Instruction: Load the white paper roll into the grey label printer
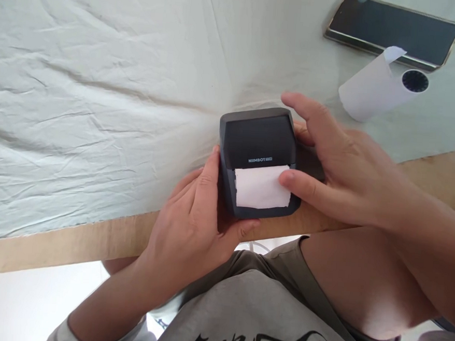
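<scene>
A black label printer (258, 136) marked NIIMBOT is held near the table's front edge. White paper (261, 189) sticks out of its slot and lies over the lower front. My left hand (193, 220) grips the printer's left side and bottom edge, the thumb along the near edge. On the right side, my right hand (341, 157) rests its thumb on the paper's right edge, while its index finger is lifted off the upper right corner. Some of its other fingers are hidden behind the printer's right side.
A roll of white paper (373, 92) with a black core lies at the right, its loose end curling up. Behind it is a smartphone (397, 29) with a dark screen. A wrinkled pale cloth (98, 130) covers the table, whose wooden edge (70, 237) shows. Something clear sits at the top left.
</scene>
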A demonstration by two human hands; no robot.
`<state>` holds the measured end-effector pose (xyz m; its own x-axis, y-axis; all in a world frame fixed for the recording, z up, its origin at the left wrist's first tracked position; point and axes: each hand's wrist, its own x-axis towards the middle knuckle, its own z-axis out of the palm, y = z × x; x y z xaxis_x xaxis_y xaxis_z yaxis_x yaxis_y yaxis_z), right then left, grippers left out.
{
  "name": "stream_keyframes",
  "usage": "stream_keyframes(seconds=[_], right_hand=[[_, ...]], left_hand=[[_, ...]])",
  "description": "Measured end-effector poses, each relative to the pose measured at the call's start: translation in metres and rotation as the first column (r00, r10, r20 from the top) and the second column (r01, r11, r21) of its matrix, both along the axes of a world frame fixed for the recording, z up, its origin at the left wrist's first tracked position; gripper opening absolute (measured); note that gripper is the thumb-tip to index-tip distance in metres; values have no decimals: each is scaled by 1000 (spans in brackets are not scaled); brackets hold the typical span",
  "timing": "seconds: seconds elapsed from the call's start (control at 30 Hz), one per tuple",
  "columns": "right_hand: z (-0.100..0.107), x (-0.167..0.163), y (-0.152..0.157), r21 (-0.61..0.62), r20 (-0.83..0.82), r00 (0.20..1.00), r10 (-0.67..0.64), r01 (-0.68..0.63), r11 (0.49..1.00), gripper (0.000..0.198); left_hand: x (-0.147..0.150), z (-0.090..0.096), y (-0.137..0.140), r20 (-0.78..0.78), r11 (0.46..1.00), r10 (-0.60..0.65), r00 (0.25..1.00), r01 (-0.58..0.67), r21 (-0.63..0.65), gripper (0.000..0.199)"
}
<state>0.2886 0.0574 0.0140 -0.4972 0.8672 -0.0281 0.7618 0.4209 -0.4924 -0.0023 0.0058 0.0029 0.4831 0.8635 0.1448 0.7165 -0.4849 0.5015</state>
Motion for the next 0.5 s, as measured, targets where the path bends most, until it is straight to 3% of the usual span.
stream_keyframes(seconds=[0.13, 0.27, 0.5], right_hand=[[0, 2, 5, -74, -30, 998, -49, 47, 996, 90], [5, 5, 12, -110, -50, 997, -54, 49, 993, 85], [12, 19, 22, -55, -21, 999, -40, 39, 998, 78]], left_hand=[[-1, -4, -2, -1, 997, 68, 998, -68, -35, 110], [-2, -4, -1, -15, 997, 50, 999, -50, -51, 105], [-4, 1, 1, -59, 997, 36, 998, -39, -64, 103]])
